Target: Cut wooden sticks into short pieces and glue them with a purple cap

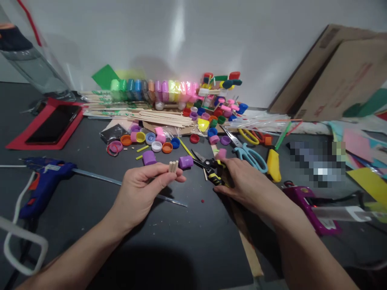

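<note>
My left hand (148, 187) pinches several short, pale wooden stick pieces (173, 166) between thumb and fingers, their cut ends level and upright. My right hand (242, 177) is closed round the yellow-and-black handles of a pair of cutters (209, 166). The cutters' dark jaws are spread and point left toward the stick pieces, apart from them. Just behind my left fingers lie a purple tub (149, 157) and a second purple tub (186, 162). A thin stick offcut lies under the jaws.
A blue glue gun (50, 177) with a long glue stick lies left, near a phone (54, 124) on red paper. Colourful caps (156, 146) and wooden skewers (163, 117) crowd the back. Blue scissors (249, 155), a yellow cutter knife (273, 165) and a purple device (314, 209) sit right.
</note>
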Action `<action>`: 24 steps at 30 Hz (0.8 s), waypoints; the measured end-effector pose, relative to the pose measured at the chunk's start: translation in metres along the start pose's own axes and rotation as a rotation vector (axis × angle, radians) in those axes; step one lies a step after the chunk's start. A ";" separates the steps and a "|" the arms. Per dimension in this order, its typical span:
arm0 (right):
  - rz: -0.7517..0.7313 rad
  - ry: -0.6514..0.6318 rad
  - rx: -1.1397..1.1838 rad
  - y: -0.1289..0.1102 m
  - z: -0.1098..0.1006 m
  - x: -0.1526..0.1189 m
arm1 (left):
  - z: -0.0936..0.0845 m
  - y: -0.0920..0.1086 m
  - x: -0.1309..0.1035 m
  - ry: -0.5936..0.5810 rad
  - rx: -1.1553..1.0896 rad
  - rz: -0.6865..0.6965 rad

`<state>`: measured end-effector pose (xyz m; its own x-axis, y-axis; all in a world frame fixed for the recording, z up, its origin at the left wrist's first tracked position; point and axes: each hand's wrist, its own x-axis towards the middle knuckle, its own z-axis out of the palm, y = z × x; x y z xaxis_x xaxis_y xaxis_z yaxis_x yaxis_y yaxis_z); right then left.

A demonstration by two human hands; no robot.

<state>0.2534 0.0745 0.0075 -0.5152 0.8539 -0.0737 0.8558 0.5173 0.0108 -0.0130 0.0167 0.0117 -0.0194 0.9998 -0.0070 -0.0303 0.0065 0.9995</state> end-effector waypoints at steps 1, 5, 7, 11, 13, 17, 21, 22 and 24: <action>0.000 -0.006 -0.007 -0.001 -0.001 0.001 | -0.001 0.001 0.000 -0.015 -0.033 -0.028; 0.016 -0.011 -0.032 -0.004 -0.005 0.007 | -0.006 0.002 -0.002 -0.068 -0.110 -0.090; 0.029 -0.006 -0.042 -0.006 -0.006 0.008 | -0.009 0.002 -0.003 -0.088 -0.116 -0.111; 0.028 -0.008 -0.091 -0.015 -0.004 0.008 | -0.011 0.004 -0.004 -0.147 -0.145 -0.170; 0.007 -0.003 -0.107 -0.016 -0.003 0.008 | -0.011 0.004 -0.005 -0.164 -0.179 -0.213; 0.002 0.063 -0.024 -0.008 -0.003 0.008 | -0.010 0.004 -0.005 -0.160 -0.264 -0.304; -0.054 0.180 0.270 0.000 -0.013 0.004 | -0.008 0.004 -0.004 -0.176 -0.348 -0.342; -0.098 0.202 0.343 0.000 -0.016 0.002 | -0.008 0.003 -0.004 -0.181 -0.356 -0.351; -0.190 0.214 0.454 -0.004 -0.020 0.000 | -0.007 0.003 -0.004 -0.192 -0.358 -0.377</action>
<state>0.2491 0.0731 0.0274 -0.6202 0.7650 0.1734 0.6564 0.6272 -0.4192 -0.0197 0.0126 0.0143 0.2405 0.9151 -0.3236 -0.3378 0.3915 0.8559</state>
